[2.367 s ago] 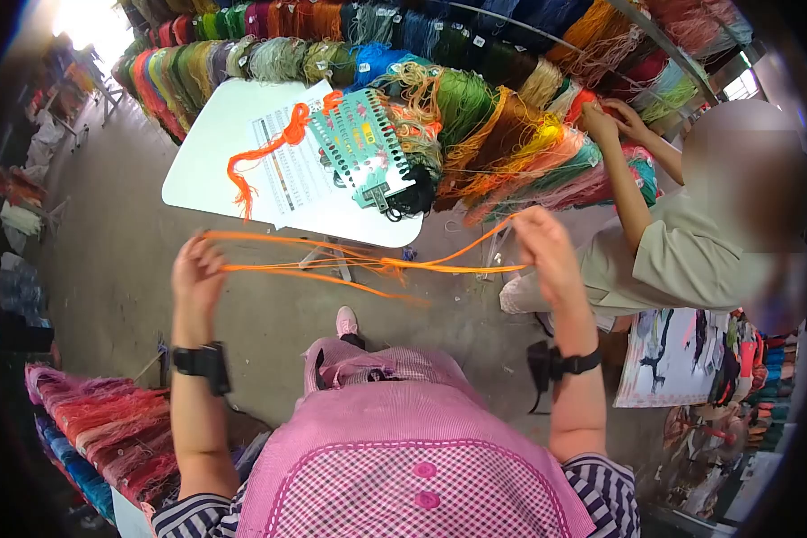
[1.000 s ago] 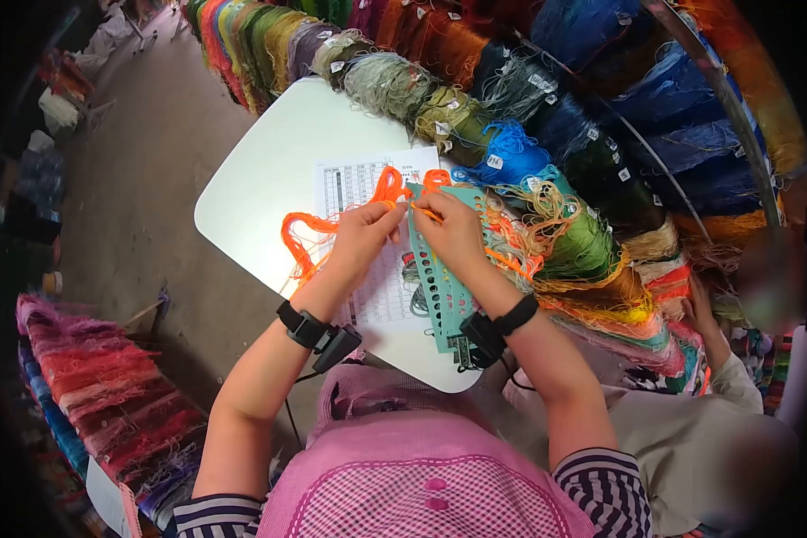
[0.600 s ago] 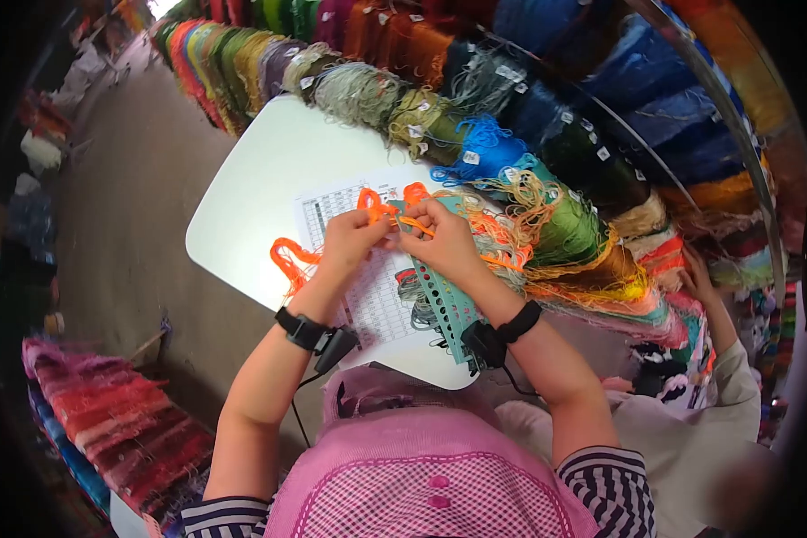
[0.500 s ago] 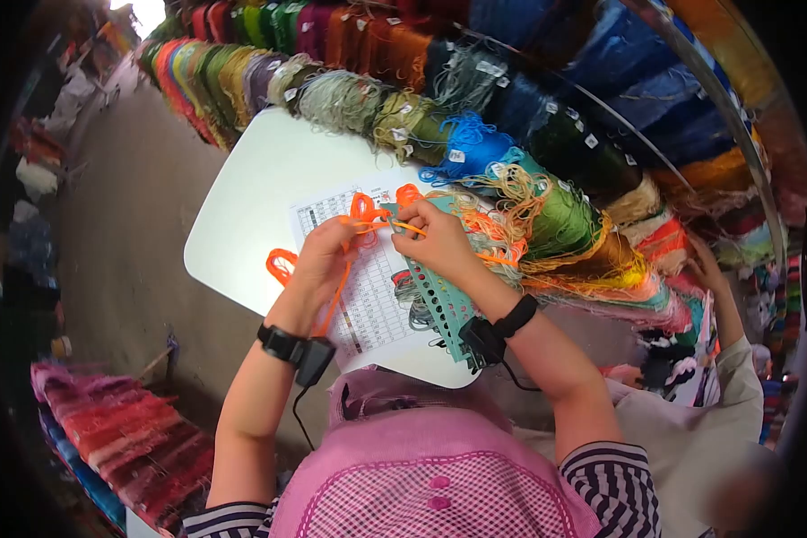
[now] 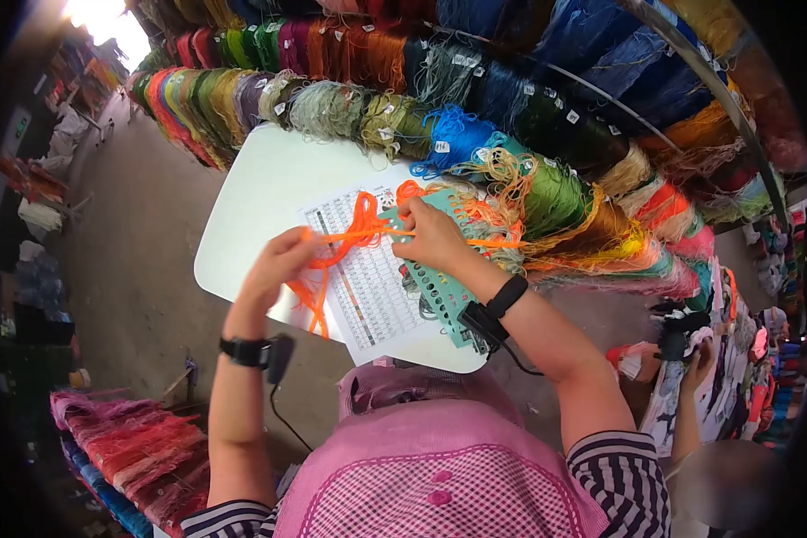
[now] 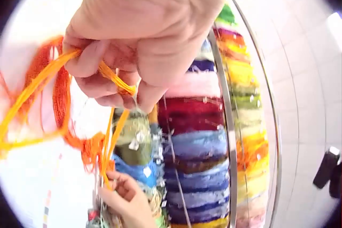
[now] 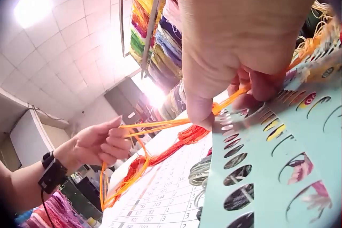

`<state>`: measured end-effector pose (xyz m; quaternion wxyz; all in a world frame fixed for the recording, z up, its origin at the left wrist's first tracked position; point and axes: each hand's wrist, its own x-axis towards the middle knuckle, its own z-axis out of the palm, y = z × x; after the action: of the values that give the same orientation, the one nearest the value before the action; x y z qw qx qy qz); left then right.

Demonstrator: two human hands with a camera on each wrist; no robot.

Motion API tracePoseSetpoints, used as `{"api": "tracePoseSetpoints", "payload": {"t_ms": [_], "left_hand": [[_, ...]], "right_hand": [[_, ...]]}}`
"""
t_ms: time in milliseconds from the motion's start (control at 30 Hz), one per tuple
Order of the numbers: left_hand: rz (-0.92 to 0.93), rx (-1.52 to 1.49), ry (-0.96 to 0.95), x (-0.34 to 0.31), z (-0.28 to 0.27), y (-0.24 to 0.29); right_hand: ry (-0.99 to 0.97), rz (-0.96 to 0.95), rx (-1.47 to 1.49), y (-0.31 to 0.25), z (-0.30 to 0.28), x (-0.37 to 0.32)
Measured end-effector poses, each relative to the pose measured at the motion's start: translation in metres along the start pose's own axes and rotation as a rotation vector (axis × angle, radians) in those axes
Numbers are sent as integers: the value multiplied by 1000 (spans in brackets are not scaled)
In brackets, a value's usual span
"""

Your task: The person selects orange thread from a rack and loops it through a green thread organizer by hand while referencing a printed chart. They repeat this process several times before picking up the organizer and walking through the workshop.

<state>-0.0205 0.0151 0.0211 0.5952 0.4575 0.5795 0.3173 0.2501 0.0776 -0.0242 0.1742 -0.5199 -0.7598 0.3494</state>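
Observation:
My left hand [image 5: 282, 262] grips one end of a light orange yarn strand [image 6: 37, 86], which runs between its curled fingers in the left wrist view. The strand stretches taut to my right hand [image 5: 432, 235], whose thumb and fingers pinch it at a small knot [image 7: 216, 108]. Beneath the right hand lies a green punched card [image 5: 453, 309] with bits of thread in its holes. A redder orange skein [image 5: 365, 220] lies behind the taut strand, on a printed chart [image 5: 368, 305]. Loose orange yarn hangs below the left hand.
A white table [image 5: 242, 215] carries the chart and card. Racks of colored yarn skeins [image 5: 332, 108] stand along its far side. More red skeins [image 5: 134, 448] lie at lower left. Another person's arm [image 5: 690, 403] shows at right.
From holding the strand wide apart, my hands came together over the card. Since then the left hand has drawn away leftward, pulling the strand taut, while the right keeps pinching near the card.

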Motion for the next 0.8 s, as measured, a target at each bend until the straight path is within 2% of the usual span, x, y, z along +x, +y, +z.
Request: {"api": "tracePoseSetpoints", "payload": {"t_ms": [67,133,200,233,300,333,400,433,467,500,533,600,667,700,733,800], "left_hand": [[-130,-326,142,-26,-41,-15],[-152,-483,203,-43,-99,-46],[-23,-764,187,-60,-158,-76],[-16,-768,194,-67,-178,-85],[204,-983,399,-84,-204,-96],[220,-987,417,-90,-196,-92],[139,-990,575,-96,-156,-64],[176,-1081,375,-99,-142,-60],[211,-1161,168,-100,-123,-58],[200,-1179,158,-103,-87,-37],[185,-1196,127,-105,-51,-8],[219,-1188,-91,-106,-6,20],[245,-1114,-210,-103,23,37],[280,-1027,-242,-102,33,41],[284,-1034,-242,-102,39,43],[410,-514,-30,-102,45,48]], "right_hand": [[14,-13,11,2,2,0],[28,-28,19,2,3,-1],[41,-19,-55,-1,5,0],[38,-28,-59,-1,6,0],[35,-23,-104,0,6,1],[28,-45,-106,-1,2,-2],[57,-129,-77,-13,-3,-1],[34,-175,-72,-35,-7,1],[-14,-147,54,-64,-17,-6],[-59,-102,175,-83,-22,-14],[-66,-114,168,-96,-17,-20],[-69,-274,479,-122,-4,-31],[-161,-245,665,-144,1,-43],[-322,-106,818,-157,-8,-54],[-325,-104,812,-154,-7,-57],[-165,-243,682,-144,-7,-60]]}}
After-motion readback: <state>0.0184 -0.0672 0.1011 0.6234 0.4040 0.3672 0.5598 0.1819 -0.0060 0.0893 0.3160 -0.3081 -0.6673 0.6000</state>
